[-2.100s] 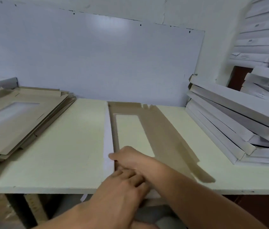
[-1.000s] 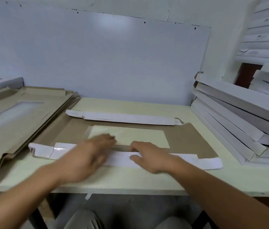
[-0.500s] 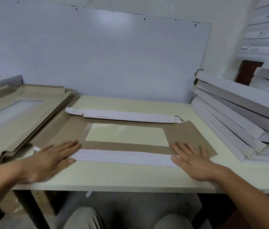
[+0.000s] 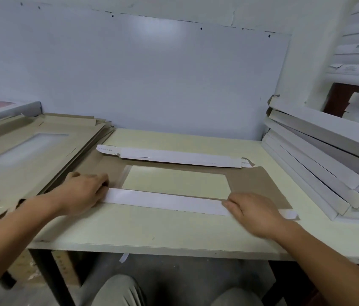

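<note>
A flat brown cardboard box blank (image 4: 252, 184) with a rectangular window cut-out (image 4: 175, 182) lies crosswise on the pale table (image 4: 152, 228). Its far white flap (image 4: 174, 157) is folded over, slightly raised. The near white flap (image 4: 165, 200) runs along the blank's front edge. My left hand (image 4: 81, 192) grips the flap's left end with curled fingers. My right hand (image 4: 254, 210) grips the flap near its right end, fingers bent. A short white tab sticks out to the right of that hand.
A pile of flat brown blanks (image 4: 19, 151) fills the left of the table. Stacked white folded boxes (image 4: 317, 151) lean at the right. A white board (image 4: 152, 74) backs the table. My knees show below the table's front edge.
The blank was turned from lengthwise to crosswise and laid flat. My hands slid apart along the near flap, lay flat at its ends, and now have curled fingers on it.
</note>
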A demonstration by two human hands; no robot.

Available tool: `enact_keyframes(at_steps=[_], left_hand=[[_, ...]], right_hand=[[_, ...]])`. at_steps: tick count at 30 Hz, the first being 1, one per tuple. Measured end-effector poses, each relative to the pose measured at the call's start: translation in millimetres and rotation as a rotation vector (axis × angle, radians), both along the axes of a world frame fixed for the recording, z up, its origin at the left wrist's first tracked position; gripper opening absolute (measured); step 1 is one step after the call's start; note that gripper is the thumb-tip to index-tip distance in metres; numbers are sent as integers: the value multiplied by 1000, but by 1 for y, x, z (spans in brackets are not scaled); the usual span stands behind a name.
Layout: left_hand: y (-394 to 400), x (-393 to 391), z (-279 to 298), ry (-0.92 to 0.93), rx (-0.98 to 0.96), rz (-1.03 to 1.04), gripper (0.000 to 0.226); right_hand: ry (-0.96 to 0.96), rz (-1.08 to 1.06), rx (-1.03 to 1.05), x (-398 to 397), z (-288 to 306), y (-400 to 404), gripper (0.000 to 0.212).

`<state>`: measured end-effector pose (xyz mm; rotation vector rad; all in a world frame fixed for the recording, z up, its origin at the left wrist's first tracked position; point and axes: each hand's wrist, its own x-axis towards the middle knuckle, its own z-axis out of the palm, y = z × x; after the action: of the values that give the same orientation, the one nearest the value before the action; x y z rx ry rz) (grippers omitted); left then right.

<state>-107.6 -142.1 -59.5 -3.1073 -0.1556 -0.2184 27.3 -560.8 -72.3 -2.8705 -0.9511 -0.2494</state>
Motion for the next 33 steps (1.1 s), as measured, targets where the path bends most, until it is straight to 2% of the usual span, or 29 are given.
enact_keyframes(at_steps=[1, 3, 4, 6, 8, 12, 14, 18, 23, 28, 31, 33], left_hand=[[-8, 4, -3, 28, 61, 51, 10], [-25, 12, -10, 73, 182, 102, 29], [-35, 15, -14, 61, 192, 61, 37], [-61, 21, -21, 37, 64, -105, 46], [-94, 28, -27, 112, -122, -219, 52], [-146, 41, -30, 340, -158, -262, 90], [-146, 41, -25, 375, -185, -257, 97], [-105, 30, -17, 410, -181, -204, 100], [-27, 5, -15, 394, -183, 14, 94], [-19, 3, -19, 359, -89, 86, 98], [-28, 7, -18, 261, -25, 137, 79], [-44, 8, -15, 129, 66, 129, 63]], right_hand=[[10, -21, 8, 2, -1, 2, 36], [42, -42, 30, 4, -2, 9, 25], [60, -39, 41, 4, -2, 14, 25], [84, -8, -5, 2, -3, 28, 39], [112, 62, -86, -7, -8, 49, 50], [329, 180, -161, -24, -16, 85, 57], [353, 169, -189, -21, -14, 86, 58], [375, 80, -204, -3, -9, 50, 57], [388, -73, -216, 21, -9, -22, 58], [399, 31, -104, 19, 10, -60, 58], [315, 57, -124, 13, 33, -71, 29], [308, 55, -224, 4, 42, -66, 26]])
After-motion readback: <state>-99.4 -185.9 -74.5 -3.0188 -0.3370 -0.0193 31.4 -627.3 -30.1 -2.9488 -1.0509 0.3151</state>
